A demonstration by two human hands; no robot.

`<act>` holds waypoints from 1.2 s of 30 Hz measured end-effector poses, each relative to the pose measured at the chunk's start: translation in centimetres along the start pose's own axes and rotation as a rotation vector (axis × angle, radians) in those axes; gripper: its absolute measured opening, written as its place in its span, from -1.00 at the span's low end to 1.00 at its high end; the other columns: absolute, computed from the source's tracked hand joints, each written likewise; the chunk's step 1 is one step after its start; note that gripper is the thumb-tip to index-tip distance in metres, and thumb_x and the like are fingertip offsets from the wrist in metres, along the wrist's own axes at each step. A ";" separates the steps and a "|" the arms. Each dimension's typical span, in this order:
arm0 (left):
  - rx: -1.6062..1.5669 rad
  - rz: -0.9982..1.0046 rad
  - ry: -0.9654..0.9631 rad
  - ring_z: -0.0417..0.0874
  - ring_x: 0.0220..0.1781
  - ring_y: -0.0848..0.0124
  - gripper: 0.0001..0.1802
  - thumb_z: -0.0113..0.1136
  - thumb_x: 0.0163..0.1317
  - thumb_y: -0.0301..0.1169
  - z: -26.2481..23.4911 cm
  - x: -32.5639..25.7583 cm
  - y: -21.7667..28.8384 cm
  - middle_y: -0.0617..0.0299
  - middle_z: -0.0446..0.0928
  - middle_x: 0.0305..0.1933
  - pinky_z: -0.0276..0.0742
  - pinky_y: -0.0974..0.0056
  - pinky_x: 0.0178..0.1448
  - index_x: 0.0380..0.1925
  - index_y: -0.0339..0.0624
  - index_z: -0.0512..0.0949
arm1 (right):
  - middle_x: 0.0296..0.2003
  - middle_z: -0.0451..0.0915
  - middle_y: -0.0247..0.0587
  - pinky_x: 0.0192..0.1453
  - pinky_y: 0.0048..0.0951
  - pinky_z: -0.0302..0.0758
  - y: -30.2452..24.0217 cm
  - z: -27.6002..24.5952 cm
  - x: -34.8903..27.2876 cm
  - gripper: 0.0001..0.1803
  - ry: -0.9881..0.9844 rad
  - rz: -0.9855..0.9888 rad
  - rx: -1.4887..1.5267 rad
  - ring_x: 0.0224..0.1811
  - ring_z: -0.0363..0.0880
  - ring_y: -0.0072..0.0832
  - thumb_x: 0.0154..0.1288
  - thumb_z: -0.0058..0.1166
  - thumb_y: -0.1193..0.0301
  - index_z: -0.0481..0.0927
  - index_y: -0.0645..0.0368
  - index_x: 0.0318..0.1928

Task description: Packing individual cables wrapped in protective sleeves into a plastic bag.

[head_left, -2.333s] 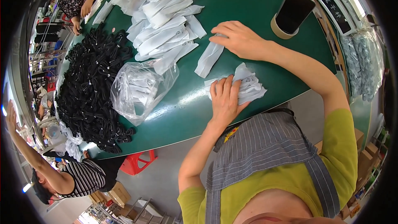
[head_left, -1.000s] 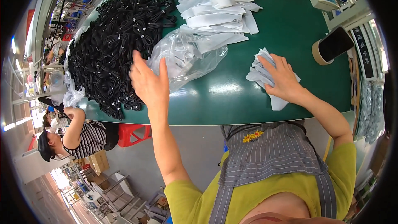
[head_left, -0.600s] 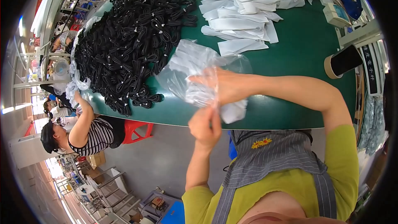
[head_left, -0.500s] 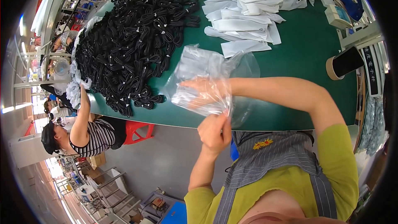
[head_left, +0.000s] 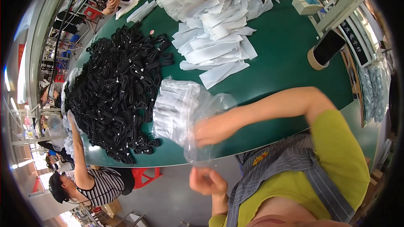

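While a clear bag (head_left: 185,109) of white packets sags over the near edge of the green table (head_left: 286,59), its lower end is pinched by the right hand (head_left: 214,128); the left hand (head_left: 206,180) is loosely curled below, empty. Thin, slippery film, judged best gripped at the mouth.

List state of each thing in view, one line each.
right hand: gripping the clear plastic bag
left hand: curled, below the table edge, beside the bag's lower end
clear plastic bag: crumpled, partly lifted off green table
black cable bundles: heaped
white pouches: loose, overlapping pile
tape roll: flat on table
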State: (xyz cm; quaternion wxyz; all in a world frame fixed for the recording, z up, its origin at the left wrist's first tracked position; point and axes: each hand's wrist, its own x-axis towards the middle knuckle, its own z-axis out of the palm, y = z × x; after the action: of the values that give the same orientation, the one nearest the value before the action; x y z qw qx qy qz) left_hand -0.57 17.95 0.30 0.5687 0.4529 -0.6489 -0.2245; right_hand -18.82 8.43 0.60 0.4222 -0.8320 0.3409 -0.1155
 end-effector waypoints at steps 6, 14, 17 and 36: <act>-0.292 0.328 -0.684 0.65 -0.35 0.19 -0.73 0.16 0.16 -0.67 9.7 3.4 4.1 0.03 0.61 -0.35 0.55 0.28 -0.24 -0.10 -0.33 0.58 | 0.31 0.30 -0.09 0.34 -0.11 0.33 9.9 -13.7 -15.2 -0.37 0.781 0.327 -0.850 0.34 0.28 -0.09 0.13 0.20 0.48 0.38 0.06 0.26; 0.331 0.412 -0.362 0.45 0.14 -0.08 -0.45 0.18 0.25 -0.39 28.5 11.6 -0.6 -0.17 0.45 0.14 0.33 -0.04 0.21 0.20 -0.42 0.34 | 0.17 0.46 -0.04 0.27 -0.09 0.38 15.4 -21.5 -8.3 -0.62 0.728 0.468 -0.897 0.29 0.37 -0.05 0.16 0.08 0.41 0.60 0.01 0.04; 0.509 0.200 -0.516 0.48 0.12 -0.06 -0.30 0.21 0.22 -0.23 31.6 11.7 -2.8 -0.16 0.48 0.11 0.32 -0.07 0.15 0.26 -0.41 0.27 | 0.09 0.55 -0.10 0.29 0.04 0.32 18.6 -21.5 -3.6 -0.70 0.701 0.504 -0.948 0.28 0.39 -0.15 0.17 0.05 0.39 0.69 0.00 -0.09; 0.558 0.249 -0.457 0.60 -0.39 -0.06 -0.74 0.02 0.41 -0.19 36.4 12.4 -4.4 -0.09 0.61 -0.48 0.28 -0.09 -0.32 -0.25 -0.17 0.45 | -0.42 0.57 -0.27 -0.32 -0.51 0.41 6.0 -12.0 -21.9 -0.82 1.854 0.090 0.081 -0.39 0.48 -0.61 0.35 0.12 0.38 0.55 0.27 -0.21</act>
State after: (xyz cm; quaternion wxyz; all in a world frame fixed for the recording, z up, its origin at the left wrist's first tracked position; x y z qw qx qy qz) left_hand -32.65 -2.81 -5.84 0.2871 0.4463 -0.8452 -0.0638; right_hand -43.69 13.04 5.42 0.0138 -0.3776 0.5697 -0.7298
